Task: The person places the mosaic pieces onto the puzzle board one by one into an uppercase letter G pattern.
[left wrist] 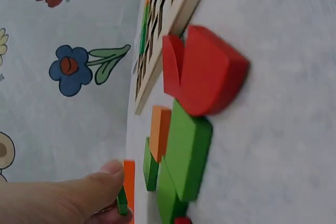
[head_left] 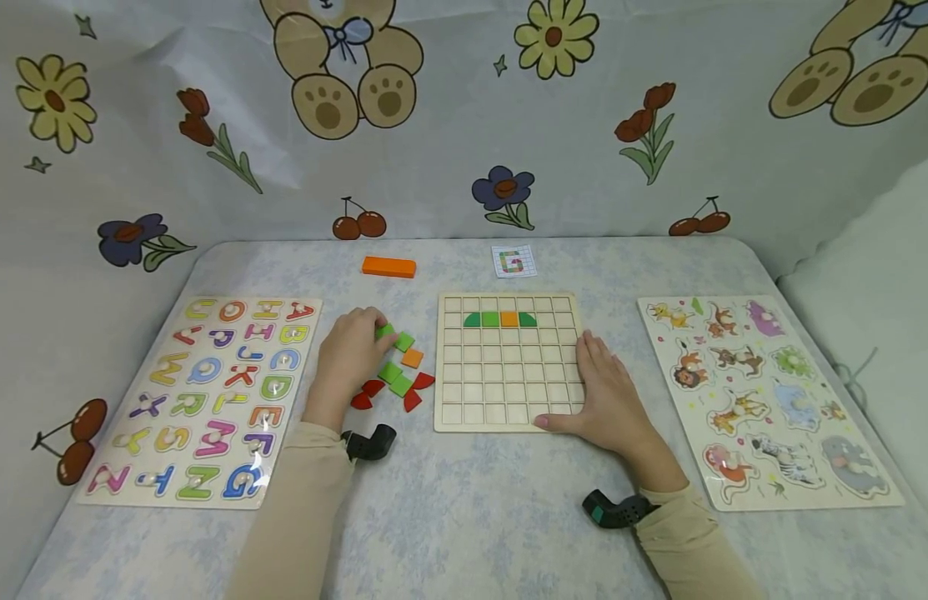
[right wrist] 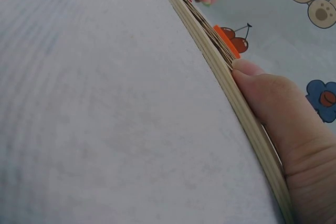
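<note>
My left hand [head_left: 351, 354] pinches a green tile [left wrist: 122, 201] between thumb and fingertips, above the left side of a small pile. In that pile lie green square tiles [head_left: 391, 372], an orange square tile [head_left: 412, 357] and red rounded tiles [left wrist: 214, 72]. To the right is a wooden grid board [head_left: 509, 375]; one row near its top holds a green, green, orange, green line of tiles [head_left: 490, 319]. Along the board's right edge rest the straight fingers of my right hand [head_left: 609, 396], its thumb [right wrist: 278, 103] lying on the near edge.
A letter puzzle board [head_left: 208, 400] lies at left, an animal puzzle board [head_left: 764, 400] at right. Behind the grid board are a pattern card [head_left: 514, 262] and an orange block [head_left: 388, 267]. A printed cloth [head_left: 448, 108] hangs behind the table [head_left: 471, 508].
</note>
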{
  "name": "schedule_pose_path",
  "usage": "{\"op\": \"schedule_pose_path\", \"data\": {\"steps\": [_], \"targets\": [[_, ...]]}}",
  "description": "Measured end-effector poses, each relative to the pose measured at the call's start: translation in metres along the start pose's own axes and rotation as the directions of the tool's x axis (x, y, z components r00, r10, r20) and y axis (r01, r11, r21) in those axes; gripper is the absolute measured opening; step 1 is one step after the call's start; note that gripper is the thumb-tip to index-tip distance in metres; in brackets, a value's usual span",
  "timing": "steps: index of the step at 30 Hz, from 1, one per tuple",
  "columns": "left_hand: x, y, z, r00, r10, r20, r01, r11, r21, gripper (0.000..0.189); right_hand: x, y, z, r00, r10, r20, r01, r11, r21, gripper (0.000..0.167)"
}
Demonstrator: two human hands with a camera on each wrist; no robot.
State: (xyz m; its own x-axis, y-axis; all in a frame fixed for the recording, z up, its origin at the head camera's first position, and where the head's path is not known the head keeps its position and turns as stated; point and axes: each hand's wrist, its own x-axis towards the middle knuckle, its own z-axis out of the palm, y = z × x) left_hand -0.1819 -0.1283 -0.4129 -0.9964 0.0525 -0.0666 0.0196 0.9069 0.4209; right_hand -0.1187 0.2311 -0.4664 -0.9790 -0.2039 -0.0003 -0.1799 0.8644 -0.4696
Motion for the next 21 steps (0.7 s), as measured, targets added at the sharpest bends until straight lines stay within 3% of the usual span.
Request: {"op": "schedule_pose_path", "data": {"steps": [6,12,21], "targets": [[0.002,0.032,0.007,0.995,0.1,-0.022,-0.101,0.995,-0.025,0.033,0.0,-0.001,-0.002,1.0,0.009,0.006,-0.009,1.0,-0.003,0.144],[0.005,0.063,0.024,0.981,0.195,-0.009,-0.195,0.981,0.005,0.032,0.0,-0.002,-0.001,1.0,0.004,0.004,-0.004,1.0,-0.002,0.143],[0.014,0.083,0.043,0.966,0.259,0.003,-0.259,0.965,0.033,0.027,-0.001,-0.002,0.0,1.0,0.005,-0.001,-0.005,1.0,-0.011,0.143]]}}
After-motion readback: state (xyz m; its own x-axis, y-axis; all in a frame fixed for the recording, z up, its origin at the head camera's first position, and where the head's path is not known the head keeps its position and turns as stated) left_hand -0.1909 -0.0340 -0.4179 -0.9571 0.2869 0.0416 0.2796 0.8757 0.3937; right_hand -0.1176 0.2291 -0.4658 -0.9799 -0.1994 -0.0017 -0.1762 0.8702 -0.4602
